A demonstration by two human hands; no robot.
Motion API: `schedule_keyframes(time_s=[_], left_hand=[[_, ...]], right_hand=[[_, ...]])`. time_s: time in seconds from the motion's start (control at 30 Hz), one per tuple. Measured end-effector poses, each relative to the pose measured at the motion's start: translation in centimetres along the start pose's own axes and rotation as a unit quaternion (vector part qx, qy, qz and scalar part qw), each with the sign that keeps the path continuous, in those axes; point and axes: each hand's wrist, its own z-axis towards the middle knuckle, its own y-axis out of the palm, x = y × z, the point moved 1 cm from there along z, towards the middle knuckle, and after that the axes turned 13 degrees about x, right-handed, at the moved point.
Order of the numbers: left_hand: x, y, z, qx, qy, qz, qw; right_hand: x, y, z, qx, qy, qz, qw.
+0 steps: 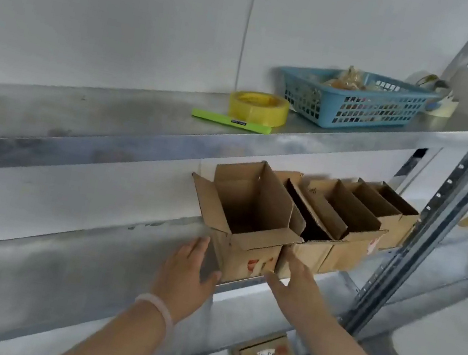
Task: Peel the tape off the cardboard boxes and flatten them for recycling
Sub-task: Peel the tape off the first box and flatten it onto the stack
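Galvanised shelf, white wall. At its front edge our left hand and right hand, fingers straight, flank a corrugated box.

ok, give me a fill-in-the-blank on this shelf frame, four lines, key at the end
1. The tape roll on the upper shelf is ____ in colour.
2. The basket beside it is ____.
3. The open box between the left hand and the right hand is the ____ one in its row.
4. A pale bracelet circles the ____ wrist.
Missing words: yellow; blue; leftmost; left.
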Motion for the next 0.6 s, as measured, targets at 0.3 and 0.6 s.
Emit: schedule_keyframes(time_s=[0.3,0.6], left_hand=[[0.1,2.1,3.9,0.013,-0.106,-0.162,0.981],[2.1,0.0,4.8,0.044,-0.131,-0.218,0.966]], right_hand=[[0.1,1.9,4.3,0.008,0.092,0.134,0.987],[-0.1,1.8,6.9,0.022,0.1,0.206,0.973]])
